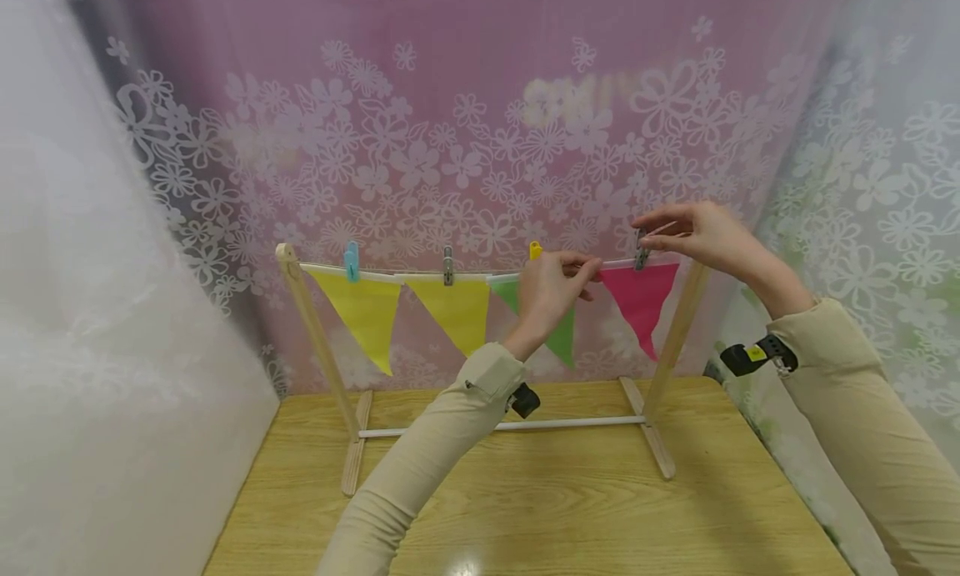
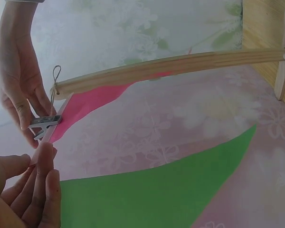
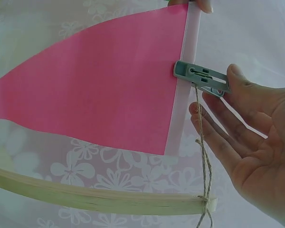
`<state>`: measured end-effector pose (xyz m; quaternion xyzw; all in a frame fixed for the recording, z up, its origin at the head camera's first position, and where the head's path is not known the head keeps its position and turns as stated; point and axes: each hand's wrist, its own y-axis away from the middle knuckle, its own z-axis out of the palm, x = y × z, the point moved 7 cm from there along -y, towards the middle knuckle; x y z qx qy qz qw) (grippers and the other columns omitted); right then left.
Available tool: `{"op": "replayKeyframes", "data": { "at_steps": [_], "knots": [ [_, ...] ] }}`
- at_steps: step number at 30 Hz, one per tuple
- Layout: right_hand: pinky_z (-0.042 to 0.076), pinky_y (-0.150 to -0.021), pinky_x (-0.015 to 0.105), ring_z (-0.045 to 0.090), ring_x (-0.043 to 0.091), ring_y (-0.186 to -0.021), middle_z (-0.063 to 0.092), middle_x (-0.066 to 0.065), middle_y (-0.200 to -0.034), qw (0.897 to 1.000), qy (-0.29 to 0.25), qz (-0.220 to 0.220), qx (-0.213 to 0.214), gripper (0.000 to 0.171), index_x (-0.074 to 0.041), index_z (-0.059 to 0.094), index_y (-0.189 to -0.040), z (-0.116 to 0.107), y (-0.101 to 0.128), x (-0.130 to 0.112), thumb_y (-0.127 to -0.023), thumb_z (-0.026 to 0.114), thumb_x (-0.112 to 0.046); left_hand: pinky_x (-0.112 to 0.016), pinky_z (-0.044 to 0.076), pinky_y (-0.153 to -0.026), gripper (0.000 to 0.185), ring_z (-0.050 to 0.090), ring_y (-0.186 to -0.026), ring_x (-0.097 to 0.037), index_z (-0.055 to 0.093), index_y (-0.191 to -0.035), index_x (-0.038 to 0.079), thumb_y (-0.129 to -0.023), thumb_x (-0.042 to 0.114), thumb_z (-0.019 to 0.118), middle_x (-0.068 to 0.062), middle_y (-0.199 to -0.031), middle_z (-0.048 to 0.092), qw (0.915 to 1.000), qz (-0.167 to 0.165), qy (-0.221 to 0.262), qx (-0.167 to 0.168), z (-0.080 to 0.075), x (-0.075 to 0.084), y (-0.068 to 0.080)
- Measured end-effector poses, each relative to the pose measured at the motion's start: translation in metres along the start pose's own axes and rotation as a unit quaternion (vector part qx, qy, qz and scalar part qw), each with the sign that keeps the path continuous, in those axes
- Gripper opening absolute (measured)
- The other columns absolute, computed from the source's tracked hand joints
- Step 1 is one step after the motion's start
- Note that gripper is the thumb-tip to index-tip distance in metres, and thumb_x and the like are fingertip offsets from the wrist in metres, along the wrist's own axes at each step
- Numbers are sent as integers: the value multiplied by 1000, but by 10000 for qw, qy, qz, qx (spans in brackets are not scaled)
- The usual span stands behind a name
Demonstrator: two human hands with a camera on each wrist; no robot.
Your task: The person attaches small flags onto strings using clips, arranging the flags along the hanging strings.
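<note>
A pink triangular pennant (image 1: 643, 297) with a white top band hangs at the right end of the string. My left hand (image 1: 551, 288) pinches the band's left corner between thumb and fingers, in front of the green pennant (image 2: 147, 187). At the pennant's top edge, a grey metal clothespin (image 3: 202, 77) sits over the band and the string. My right hand (image 1: 708, 236) holds that clothespin's outer end between thumb and index finger; its other fingers (image 3: 218, 135) are spread loosely beside the string (image 3: 202, 123).
Two yellow pennants (image 1: 360, 309) hang to the left, under a blue clothespin (image 1: 352, 262) and another grey clothespin (image 1: 447, 266). A yellow clothespin (image 1: 535, 249) shows above the left hand. Wooden posts (image 1: 318, 338) with a white crossbar (image 1: 570, 423) stand on the table (image 1: 525, 509).
</note>
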<state>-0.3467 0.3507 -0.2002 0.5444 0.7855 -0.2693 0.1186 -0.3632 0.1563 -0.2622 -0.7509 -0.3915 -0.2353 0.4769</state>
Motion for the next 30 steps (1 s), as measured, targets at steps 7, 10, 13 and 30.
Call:
{"op": "replayKeyframes", "data": {
  "at_steps": [7, 10, 13, 30],
  "knots": [
    [50, -94, 62, 66, 40, -113, 67, 20, -129, 10000, -5, -40, 24, 40, -8, 65, -135, 3, -2, 0, -100, 68, -28, -18, 23, -35, 22, 65, -53, 1, 82, -99, 16, -100, 32, 68, 5, -79, 77, 9996, 127, -253, -34, -2, -1, 1],
    [51, -94, 61, 66, 39, -113, 67, 20, -129, 10000, -13, -82, 31, 40, -8, 65, -135, 4, -3, -1, -100, 68, -27, -18, 24, -35, 23, 65, -53, 2, 83, -101, 15, -100, 32, 67, 4, -80, 78, 9993, 68, -333, -155, -1, -3, 1],
    [51, -94, 60, 66, 39, -113, 66, 20, -130, 10000, -34, -85, 25, 41, -8, 64, -136, 5, -3, 0, -100, 68, -26, -18, 25, -35, 23, 65, -54, 3, 82, -105, 15, -100, 32, 67, 5, -82, 78, 9990, -6, -375, -255, 0, -4, 2],
    [55, -92, 49, 64, 39, -117, 64, 18, -135, 10000, -9, -32, 51, 44, -8, 64, -136, 1, -6, 2, -96, 73, -26, -20, 32, -36, 24, 72, -62, -12, 82, -96, 13, -101, 30, 66, 3, -79, 77, 9996, -65, -217, -194, -11, 0, 0]
  ]
}}
